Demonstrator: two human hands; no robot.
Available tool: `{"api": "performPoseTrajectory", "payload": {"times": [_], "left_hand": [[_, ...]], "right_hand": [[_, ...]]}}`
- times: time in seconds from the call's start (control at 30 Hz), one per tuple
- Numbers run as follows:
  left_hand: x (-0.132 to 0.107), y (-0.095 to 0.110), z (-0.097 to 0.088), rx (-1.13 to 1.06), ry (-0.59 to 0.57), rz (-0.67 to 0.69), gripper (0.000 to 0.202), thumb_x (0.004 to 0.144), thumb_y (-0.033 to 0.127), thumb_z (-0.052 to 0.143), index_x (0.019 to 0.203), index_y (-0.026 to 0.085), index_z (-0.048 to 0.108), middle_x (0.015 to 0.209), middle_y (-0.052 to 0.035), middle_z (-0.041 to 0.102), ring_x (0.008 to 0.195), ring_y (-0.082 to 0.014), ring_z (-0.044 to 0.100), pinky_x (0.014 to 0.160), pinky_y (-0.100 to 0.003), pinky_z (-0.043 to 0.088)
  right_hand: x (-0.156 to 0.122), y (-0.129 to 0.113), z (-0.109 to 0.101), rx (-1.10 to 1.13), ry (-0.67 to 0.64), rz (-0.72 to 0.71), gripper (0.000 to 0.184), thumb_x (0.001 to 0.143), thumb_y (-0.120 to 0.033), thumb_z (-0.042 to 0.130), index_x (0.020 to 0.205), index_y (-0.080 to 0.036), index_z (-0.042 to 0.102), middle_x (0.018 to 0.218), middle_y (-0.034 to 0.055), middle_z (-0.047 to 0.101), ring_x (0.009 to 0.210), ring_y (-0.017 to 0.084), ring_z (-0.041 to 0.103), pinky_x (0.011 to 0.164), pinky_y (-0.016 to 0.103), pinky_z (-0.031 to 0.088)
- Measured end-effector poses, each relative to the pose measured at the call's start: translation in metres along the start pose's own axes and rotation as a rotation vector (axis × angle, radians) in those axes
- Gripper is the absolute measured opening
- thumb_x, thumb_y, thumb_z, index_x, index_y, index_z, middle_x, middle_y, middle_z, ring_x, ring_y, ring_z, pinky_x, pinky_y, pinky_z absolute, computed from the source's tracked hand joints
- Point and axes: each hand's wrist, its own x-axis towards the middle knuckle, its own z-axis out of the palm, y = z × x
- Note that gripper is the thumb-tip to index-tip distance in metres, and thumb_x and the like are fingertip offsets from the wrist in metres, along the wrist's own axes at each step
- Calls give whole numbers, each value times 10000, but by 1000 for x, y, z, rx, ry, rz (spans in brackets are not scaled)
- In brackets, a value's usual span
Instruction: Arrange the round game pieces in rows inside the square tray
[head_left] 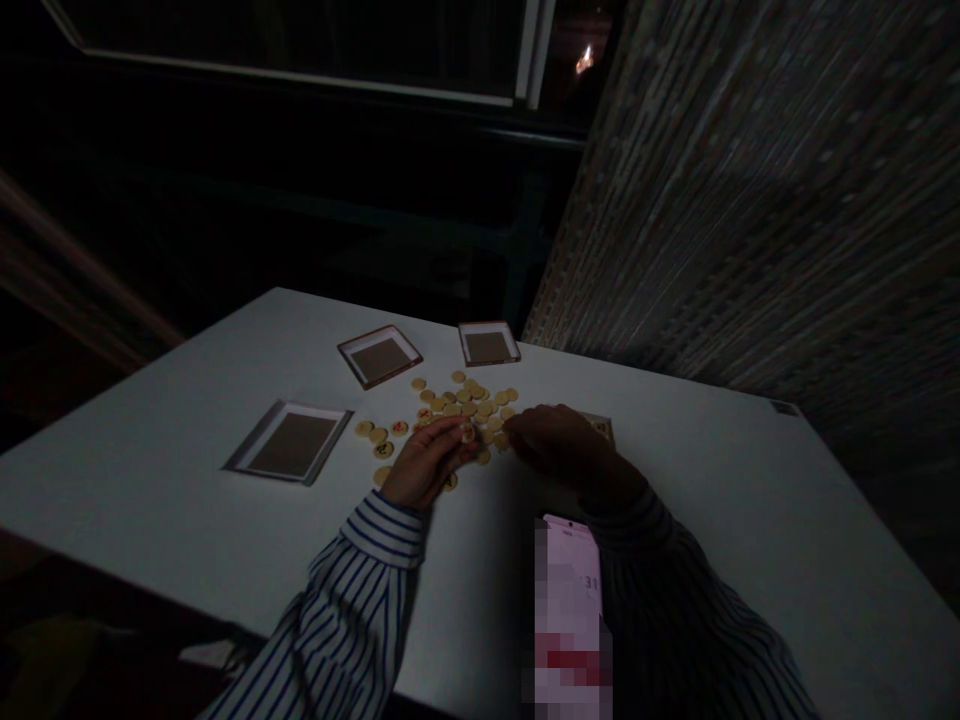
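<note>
My left hand [427, 458] pinches a round game disc [468, 433] with a red mark between thumb and fingertips, just above the table. A loose heap of similar pale wooden discs [469, 408] spreads behind and around it; some carry red or dark marks, while others look plain. Beside the right edge of the heap, my right hand [559, 445] lies in deep shadow, back upward, with its fingertips pointing at the discs. Its fingers are too dark to show whether they hold anything. Partly behind that hand is an open box [609, 430] with discs in it.
On the white table [187, 400] lie three shallow square trays or lids: one at left [292, 443], one at back left [380, 356], one at the back [489, 343]. A lit phone [570, 600] lies near my right forearm. A string curtain [720, 180] hangs behind the right side.
</note>
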Motion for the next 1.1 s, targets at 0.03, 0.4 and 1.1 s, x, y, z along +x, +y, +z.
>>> {"api": "performPoseTrajectory", "payload": {"times": [0.03,0.4,1.1], "left_hand": [[0,-1,0,2,-8,1,256,639,190,707,877,128,638,814,-44,678,690,-136,649,705,-266,542],[1,-5,-4,-11,-83,6,306,672,180,697,965,130,622,931,-90,691,851,-193,659,870,-358,506],[-2,-14,6,254,-22,203,373,592,285,758,881,130,579,781,-47,693,735,-166,660,774,-329,513]], "right_hand": [[2,-2,-1,3,14,-7,214,873,-233,381,950,-186,575,897,60,638,793,159,565,675,283,335],[2,-4,6,17,64,-21,237,886,-235,359,966,-179,575,891,62,638,772,159,549,674,279,321],[-5,7,-5,-43,74,61,282,878,-247,366,1047,-175,580,982,82,647,875,184,570,720,299,350]]}}
